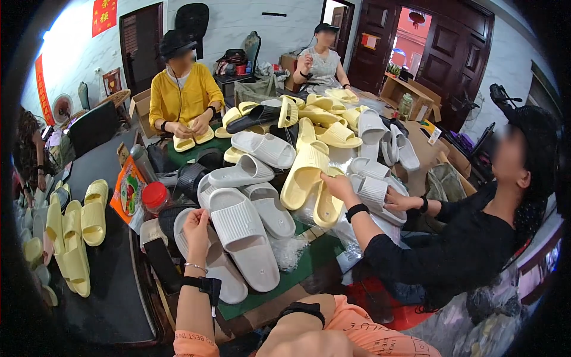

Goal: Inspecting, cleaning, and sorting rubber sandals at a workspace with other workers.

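Observation:
My left hand (197, 231) is closed, its fingertips pressed together over the strap of a grey slide slipper (229, 285). What they pinch, if anything, is too small to make out. Against those fingers rests a larger-looking grey slipper (253, 256), toe away from me, on the green mat (302, 265). Low in the view and very near, my right hand (309, 344) is bent back below a black wristband. It is blurred and cut off by the lower edge, so its fingers do not show.
Grey and yellow slippers (306, 169) are heaped across the table. A black-sleeved co-worker's hand (340, 185) touches a yellow one at right. Two co-workers sit opposite. A red-lidded jar (155, 196) and a phone-like black object (162, 266) lie left; yellow slippers (74, 247) line a black surface.

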Demonstrator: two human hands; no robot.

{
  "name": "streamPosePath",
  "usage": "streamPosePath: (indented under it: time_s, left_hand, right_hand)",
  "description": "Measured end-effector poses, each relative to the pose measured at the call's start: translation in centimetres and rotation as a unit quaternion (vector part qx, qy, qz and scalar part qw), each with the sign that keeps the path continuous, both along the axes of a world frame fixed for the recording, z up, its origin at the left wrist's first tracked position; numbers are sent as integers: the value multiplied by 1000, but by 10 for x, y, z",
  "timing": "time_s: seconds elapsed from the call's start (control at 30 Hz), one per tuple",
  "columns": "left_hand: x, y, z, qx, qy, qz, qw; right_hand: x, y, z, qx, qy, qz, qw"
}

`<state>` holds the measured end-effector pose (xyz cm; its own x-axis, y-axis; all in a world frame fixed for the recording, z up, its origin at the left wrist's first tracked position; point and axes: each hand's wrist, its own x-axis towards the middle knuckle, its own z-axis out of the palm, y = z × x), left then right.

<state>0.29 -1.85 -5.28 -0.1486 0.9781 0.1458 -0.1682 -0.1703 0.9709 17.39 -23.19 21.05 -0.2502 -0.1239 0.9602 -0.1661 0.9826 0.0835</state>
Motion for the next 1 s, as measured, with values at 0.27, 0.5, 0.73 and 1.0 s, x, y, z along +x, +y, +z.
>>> streamPosePath:
  time_s: [0.27, 0.5, 0.73, 1.0]
  left_hand:
    - [0, 0, -2, -3, 2, 8, 1000]
    - [-1, 2, -5, 2, 1, -4, 1000]
    - [0, 0, -4, 11, 9, 5, 1000]
    - [0, 1, -6, -3, -15, 1, 1000]
  right_hand:
    - [-31, -3, -13, 59, -38, -18, 997]
    - [-58, -5, -19, 92, -50, -3, 995]
    - [-51, -2, -12, 94, -36, -16, 995]
    - [-35, -7, -9, 90, -17, -75, 993]
